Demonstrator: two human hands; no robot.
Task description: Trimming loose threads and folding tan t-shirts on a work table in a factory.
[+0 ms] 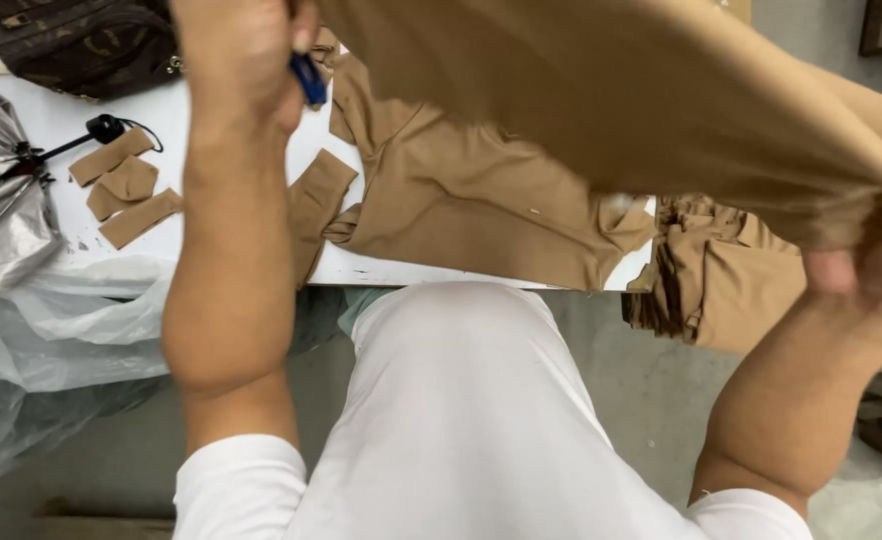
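A: Nearest is a knee in white trousers point(461, 400), below the worktop point(211, 130).

B: And the hands?

A: The left hand point(241, 60), at eleven o'clock, is closed around a small blue tool point(309, 78) (kind unclear). The right hand point(876, 265), at three o'clock, pinches the tan cloth point(611, 100) stretched between them, raised above the worktop.

B: Risk?

A: Pulled this taut, the cloth could slip from the right grip, or the tool could snag it. The cut tan pieces point(126, 185) at nine o'clock might get brushed off.
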